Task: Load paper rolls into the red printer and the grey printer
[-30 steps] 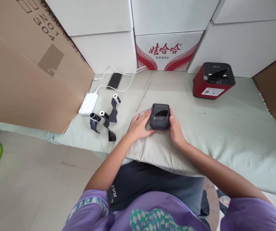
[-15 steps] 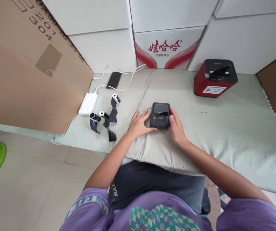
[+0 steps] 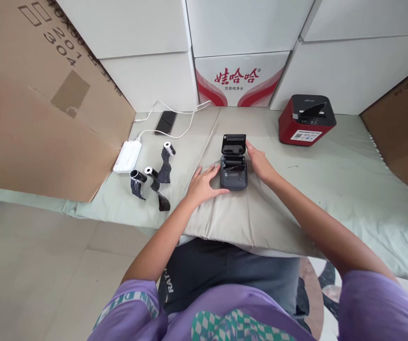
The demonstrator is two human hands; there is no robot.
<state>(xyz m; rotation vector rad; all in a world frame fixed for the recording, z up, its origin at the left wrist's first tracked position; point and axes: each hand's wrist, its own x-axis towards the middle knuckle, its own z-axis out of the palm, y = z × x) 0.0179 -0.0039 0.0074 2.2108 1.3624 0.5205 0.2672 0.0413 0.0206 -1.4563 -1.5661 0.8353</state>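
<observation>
A small dark label printer (image 3: 234,181) stands on the pale green cloth in front of me. Its hinged lid (image 3: 234,144) is tipped up and back, and a black roll (image 3: 233,163) shows inside. My left hand (image 3: 205,185) rests at the printer's left side with thumb and fingers spread. My right hand (image 3: 259,161) is by the right edge of the raised lid, fingertips at its corner and fingers fairly straight. Left of my hands lie three partly unwound black rolls: one upper roll (image 3: 166,163), one middle roll (image 3: 157,185) and one left roll (image 3: 138,182).
A red and black printer (image 3: 306,121) stands at the back right. Further left are a white power bank (image 3: 128,157) with a white cable (image 3: 180,136) and a black phone (image 3: 165,122). White boxes (image 3: 239,83) line the back; a large cardboard sheet (image 3: 54,128) stands left.
The printer's lid has gone from closed to raised, baring the roll inside. My right hand moved up along the printer's right side to the lid; my left hand stayed beside it.
</observation>
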